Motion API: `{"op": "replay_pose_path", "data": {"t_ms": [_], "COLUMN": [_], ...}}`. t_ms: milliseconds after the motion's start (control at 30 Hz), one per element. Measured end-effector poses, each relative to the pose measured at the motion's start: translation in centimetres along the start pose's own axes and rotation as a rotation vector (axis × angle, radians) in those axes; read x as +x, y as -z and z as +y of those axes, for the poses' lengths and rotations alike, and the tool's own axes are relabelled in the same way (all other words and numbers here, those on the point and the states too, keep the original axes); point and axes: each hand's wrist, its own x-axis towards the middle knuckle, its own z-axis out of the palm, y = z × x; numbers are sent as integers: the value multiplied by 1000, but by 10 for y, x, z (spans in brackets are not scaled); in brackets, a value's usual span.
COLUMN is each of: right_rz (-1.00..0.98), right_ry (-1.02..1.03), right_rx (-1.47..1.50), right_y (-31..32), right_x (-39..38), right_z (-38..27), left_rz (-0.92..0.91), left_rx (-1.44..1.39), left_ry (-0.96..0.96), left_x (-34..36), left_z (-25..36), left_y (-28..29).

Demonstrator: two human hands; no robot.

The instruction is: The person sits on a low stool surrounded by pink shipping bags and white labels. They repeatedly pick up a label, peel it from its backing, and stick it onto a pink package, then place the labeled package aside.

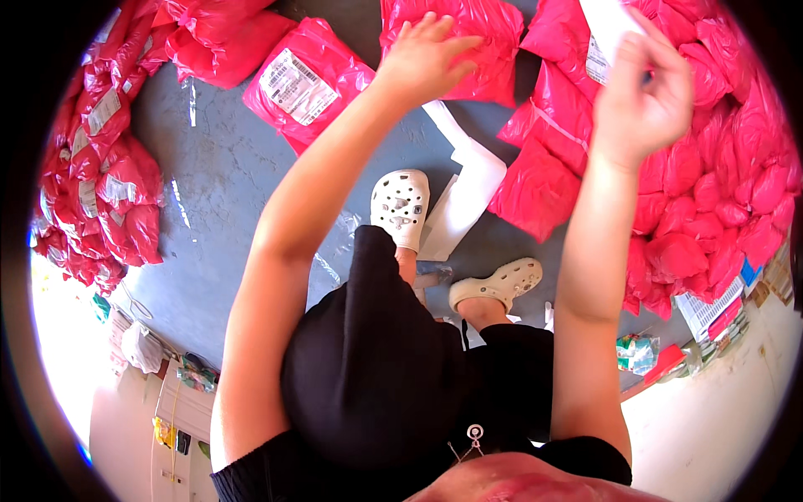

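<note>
My left hand [427, 58] is spread open over a pink plastic parcel [489, 71] at the top centre; whether it touches the bag is unclear. My right hand [644, 109] grips a white paper strip [609, 23] at the upper right, above other pink bags [565, 125]. A labelled pink parcel [297, 84] lies left of my left hand. A long white folded sheet [464, 201] lies on the grey floor below my hands, between a square pink bag [531, 188] and my white clog [400, 201].
Large heaps of pink parcels [703, 209] [117, 192] line both sides of the grey floor [192, 276]. My second clog [502, 280] is near the centre right. Assorted packets and printed sheets [703, 309] lie along the lower right edge, with a white cabinet [171, 402] at lower left.
</note>
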Motion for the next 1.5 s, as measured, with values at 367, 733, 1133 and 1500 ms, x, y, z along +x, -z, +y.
{"op": "replay_pose_path", "data": {"t_ms": [367,733,1133,1500], "right_rz": [-894,-894,-772,-640], "right_ry": [158,92,-711,-1063], "right_rx": [-827,-698,-372,33], "right_y": [-47,-94,94,146], "right_x": [-138,-138,-182,-296], "right_z": [44,81,-17,-71], "left_rz": [-292,-537,-722,-612], "left_rx": [-542,-511,-740,-1329], "left_ry": [208,-3,631,469], "left_x": [-166,-173,-134,-92], "left_z": [40,75,87,100], "left_y": [38,23,-46,14]}}
